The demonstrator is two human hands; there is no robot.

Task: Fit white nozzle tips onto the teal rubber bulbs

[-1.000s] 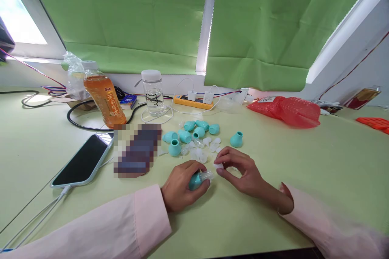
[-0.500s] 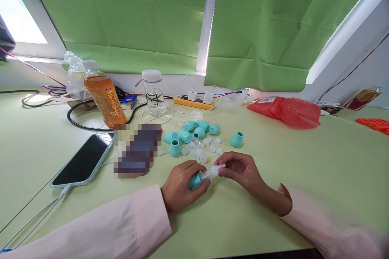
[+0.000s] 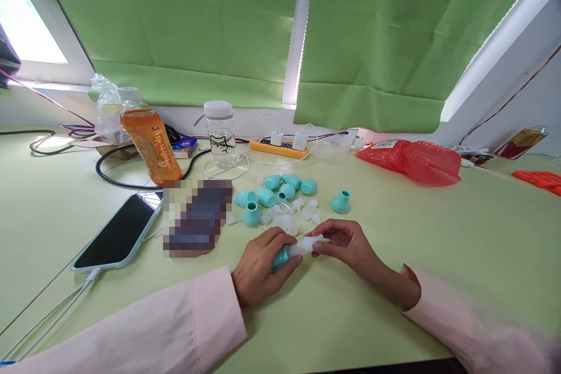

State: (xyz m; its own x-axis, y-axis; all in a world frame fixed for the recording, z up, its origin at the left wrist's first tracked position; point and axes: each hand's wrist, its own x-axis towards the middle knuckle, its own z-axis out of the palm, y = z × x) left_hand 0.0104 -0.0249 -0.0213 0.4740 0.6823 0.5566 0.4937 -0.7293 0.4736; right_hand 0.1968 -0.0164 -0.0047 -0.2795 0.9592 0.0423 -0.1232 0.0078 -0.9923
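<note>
My left hand [image 3: 259, 269] is closed around a teal squeeze bulb [image 3: 280, 259], held on its side just above the table. From the bulb's mouth a clear plastic tube [image 3: 295, 249] points right. A soft white tip [image 3: 312, 243] sits at the tube's far end, pinched between the thumb and fingers of my right hand [image 3: 348, 245]. How deep the tube goes into the tip cannot be seen. Beyond my hands lie several more teal bulbs [image 3: 265, 197], beside a loose pile of white tips and clear pieces [image 3: 287, 223]. One bulb [image 3: 340, 202] stands apart on the right.
A phone [image 3: 118, 234] with a charging cable and a blurred-out item [image 3: 199, 219] lie to the left. Farther back are an orange drink bottle [image 3: 151, 143], a clear water bottle [image 3: 222, 140], a yellow power strip [image 3: 278, 148] and a red bubble-wrap package [image 3: 412, 160].
My right hand has shifted slightly left, bringing the white tip closer to the bulb, so less of the clear tube shows. My left hand stays nearly in place.
</note>
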